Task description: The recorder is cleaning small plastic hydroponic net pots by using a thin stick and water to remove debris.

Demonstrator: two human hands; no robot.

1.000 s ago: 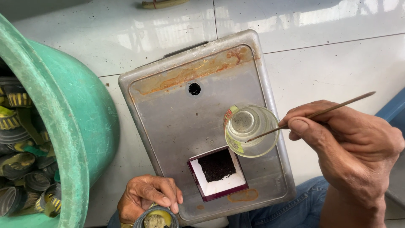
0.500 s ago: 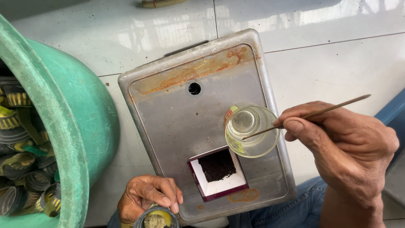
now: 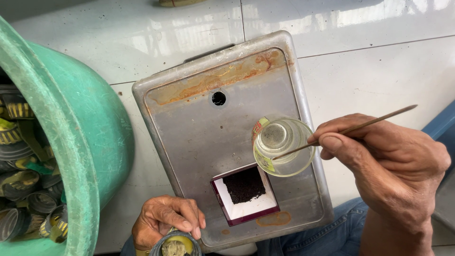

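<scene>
You're dipping: your right hand (image 3: 388,161) pinches the thin stick (image 3: 350,129) into the clear cup (image 3: 283,146) mid-frame on the metal tray (image 3: 199,142), left hand (image 3: 166,220) closed around the small round cap (image 3: 176,244) at bottom; carry it across steadily.

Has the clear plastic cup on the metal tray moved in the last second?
No. The clear plastic cup sits at the same spot near the right rim of the grey metal tray, above the small dark-filled box.
</scene>
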